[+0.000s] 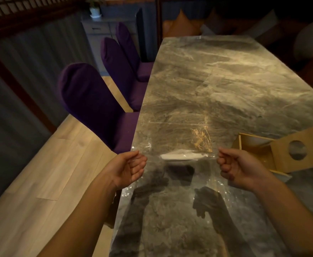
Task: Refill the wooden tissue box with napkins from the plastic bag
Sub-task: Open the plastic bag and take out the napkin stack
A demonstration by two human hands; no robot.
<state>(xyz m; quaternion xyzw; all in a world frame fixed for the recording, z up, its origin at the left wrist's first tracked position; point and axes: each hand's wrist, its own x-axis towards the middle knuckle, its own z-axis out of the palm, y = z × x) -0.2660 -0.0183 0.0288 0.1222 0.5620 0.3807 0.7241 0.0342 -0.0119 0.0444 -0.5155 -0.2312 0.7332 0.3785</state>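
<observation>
left hand (128, 168): pinches left edge of clear plastic bag (172, 138) | right hand (234, 166): pinches right edge | bag: held up over marble table (216, 75), white napkins (181, 156) inside | wooden tissue box (274, 152): open, on table, just right of right hand

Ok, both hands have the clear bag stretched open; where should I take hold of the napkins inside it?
Probably by the near long edge of the napkins, coming in from your side through the gap between left hand and right hand. The stack looks thin and flat inside the plastic bag, so pinch it top and bottom. One hand must release the bag first.
</observation>
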